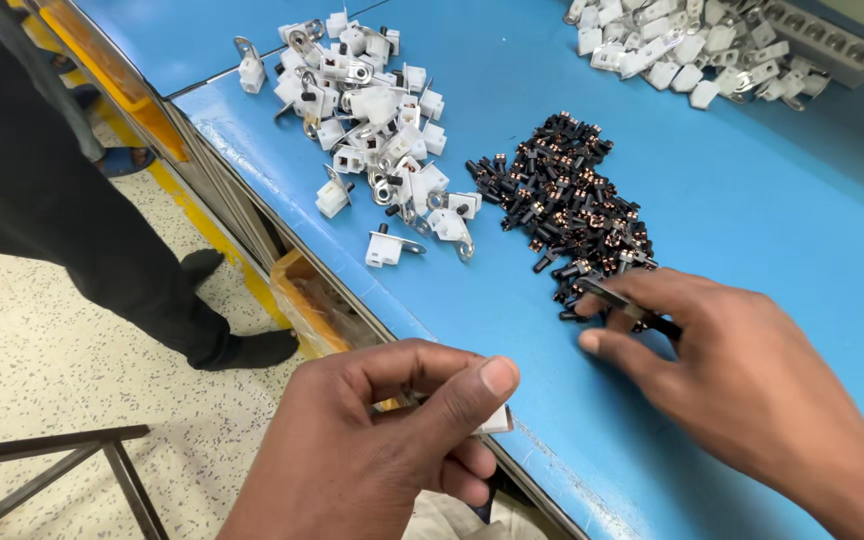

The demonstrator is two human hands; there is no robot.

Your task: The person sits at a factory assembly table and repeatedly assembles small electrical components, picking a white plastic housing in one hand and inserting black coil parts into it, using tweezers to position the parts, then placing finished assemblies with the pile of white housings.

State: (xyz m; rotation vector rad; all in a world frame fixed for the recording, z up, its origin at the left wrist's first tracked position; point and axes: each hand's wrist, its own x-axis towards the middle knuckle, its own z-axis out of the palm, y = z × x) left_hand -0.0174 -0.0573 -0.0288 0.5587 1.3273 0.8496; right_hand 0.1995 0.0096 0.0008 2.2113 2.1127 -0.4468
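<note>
At far left a person in dark trousers (72,200) stands on the speckled floor (42,350). The left hand (382,450) pinches a small white plastic part (497,420) between thumb and fingers at the edge of the blue table (752,200). Behind lies a heap of white parts (372,110). The right hand (742,370) grips slim tweezers (622,305), tips touching the pile of black parts (572,205).

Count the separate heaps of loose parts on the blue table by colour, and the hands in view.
Heaps of white plastic parts with metal tabs: 2 (near one, far one)
Heaps of small black parts with copper bits: 1
Hands: 2 (left hand, right hand)
Total: 5
</note>
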